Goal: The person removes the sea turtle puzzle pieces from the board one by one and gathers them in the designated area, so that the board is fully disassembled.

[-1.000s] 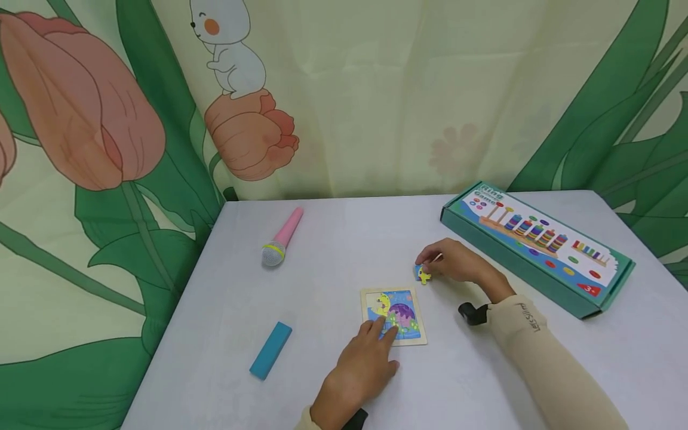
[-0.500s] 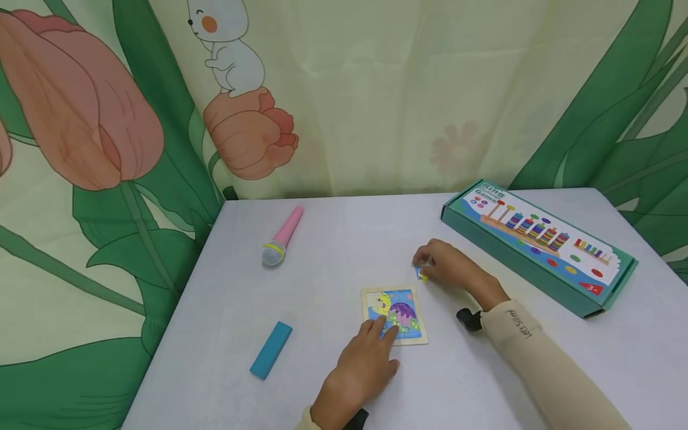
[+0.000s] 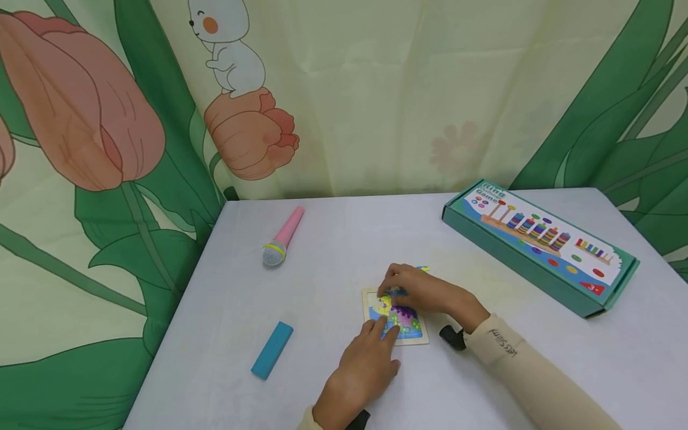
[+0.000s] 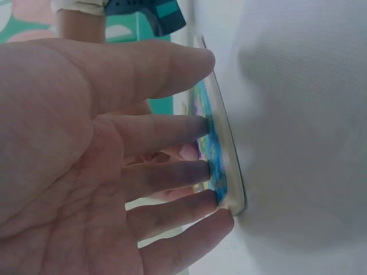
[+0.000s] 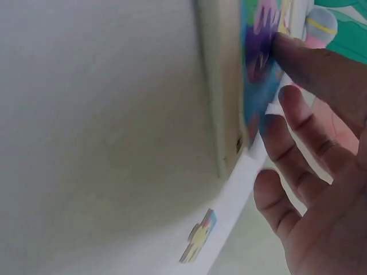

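In the head view a small picture puzzle in a pale wooden frame (image 3: pixel 415 341) lies on the table, showing a yellow figure and a purple dome on blue. My left hand (image 3: pixel 361 365) rests its fingertips on the puzzle's lower part, fingers extended, as the left wrist view also shows. Over its upper edge, my right hand (image 3: pixel 424 292) holds a bluish puzzle piece (image 5: pixel 259 106) between thumb and fingers; the piece is blurred and partly hidden. A loose puzzle piece (image 5: pixel 199 236), yellow and blue, lies on the table behind the right hand.
A pink toy microphone (image 3: pixel 283 236) lies at the back left, and a blue block (image 3: pixel 272 350) lies left of the left hand. At the right stands a long green game box (image 3: pixel 540 248). A printed curtain (image 3: pixel 365 107) hangs behind the table.
My right hand has picked up a piece from the table and moved left and nearer, over the puzzle's upper part. One loose piece stays behind. The left hand has hardly moved.
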### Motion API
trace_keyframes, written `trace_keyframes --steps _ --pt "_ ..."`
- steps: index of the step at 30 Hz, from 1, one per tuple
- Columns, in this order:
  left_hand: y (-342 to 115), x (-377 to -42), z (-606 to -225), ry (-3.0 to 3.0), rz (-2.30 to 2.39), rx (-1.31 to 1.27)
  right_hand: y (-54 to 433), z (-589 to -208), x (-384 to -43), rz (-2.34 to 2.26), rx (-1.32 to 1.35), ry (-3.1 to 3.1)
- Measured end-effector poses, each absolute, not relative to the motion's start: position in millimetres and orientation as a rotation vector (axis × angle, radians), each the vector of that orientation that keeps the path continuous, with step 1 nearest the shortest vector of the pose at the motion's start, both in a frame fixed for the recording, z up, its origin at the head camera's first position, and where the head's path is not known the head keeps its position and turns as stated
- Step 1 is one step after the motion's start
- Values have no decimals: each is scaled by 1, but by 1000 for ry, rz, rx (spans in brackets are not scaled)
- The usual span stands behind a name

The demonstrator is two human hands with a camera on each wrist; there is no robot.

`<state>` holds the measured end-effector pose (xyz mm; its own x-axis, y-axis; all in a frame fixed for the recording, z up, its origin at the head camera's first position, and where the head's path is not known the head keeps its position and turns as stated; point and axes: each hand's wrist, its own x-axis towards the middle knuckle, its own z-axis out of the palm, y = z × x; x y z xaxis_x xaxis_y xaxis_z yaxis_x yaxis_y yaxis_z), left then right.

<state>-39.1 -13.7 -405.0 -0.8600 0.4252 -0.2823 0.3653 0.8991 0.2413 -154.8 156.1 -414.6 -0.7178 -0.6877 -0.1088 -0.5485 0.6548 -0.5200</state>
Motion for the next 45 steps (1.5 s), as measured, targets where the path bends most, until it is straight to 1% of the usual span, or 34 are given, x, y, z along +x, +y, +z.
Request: trace_keyframes --steps 12,18,20,27,35,39,42,45 --pt "-12 -38 -407 2744 212 596 155 -419 -153 -669 -1014 2618" --pt "-14 -38 -409 2751 226 591 150 -418 -149 -763 -826 2592" --pt "-14 -38 -409 2756 230 595 148 -417 -148 -783 -801 2599" --pt "-13 -38 -406 2760 233 582 151 -419 -148 -836 -841 2602" --pt "-9 -39 -403 2796 15 680 157 -422 -156 -951 -911 2567" --pt "-9 -40 -404 2806 -11 682 159 -422 -157 -1012 -930 2500" --pt "-9 -40 -406 2810 29 664 166 -420 -157 -1083 -851 2478" --pt "-9 -38 -408 2815 60 670 186 -413 -163 -1154 -673 2546"
